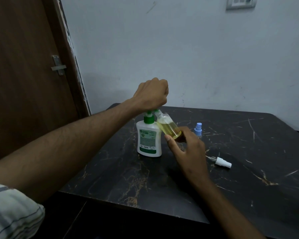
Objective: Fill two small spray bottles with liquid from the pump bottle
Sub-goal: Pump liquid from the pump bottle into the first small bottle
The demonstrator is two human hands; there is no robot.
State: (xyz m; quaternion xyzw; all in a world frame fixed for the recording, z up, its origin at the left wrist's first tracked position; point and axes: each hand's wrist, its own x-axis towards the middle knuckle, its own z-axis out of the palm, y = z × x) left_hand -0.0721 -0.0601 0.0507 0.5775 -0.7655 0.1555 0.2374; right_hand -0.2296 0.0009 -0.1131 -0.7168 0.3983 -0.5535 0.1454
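— Fingers of my left hand (pixel 152 94) curl over the pump bottle (pixel 149 138) head on the table (pixel 248 152).
— And your right hand (pixel 188 149)?
— Gripping the tilted spray bottle (pixel 169 126), its mouth at the nozzle.

The left hand (pixel 152 94) hides the pump head; the bottle label (pixel 148 138) is unreadable

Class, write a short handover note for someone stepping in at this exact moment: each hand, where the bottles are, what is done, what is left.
Left hand: fist on the pump bottle head, pressing.
Right hand: holds a small clear bottle, tilted, its mouth at the nozzle.
That bottle is partly filled with yellow liquid; its white sprayer lies on the table to the right.
The blue-capped bottle stands behind the right hand; its fill level is hidden.
Left: finish filling, refit the sprayer, then check the blue-capped one.
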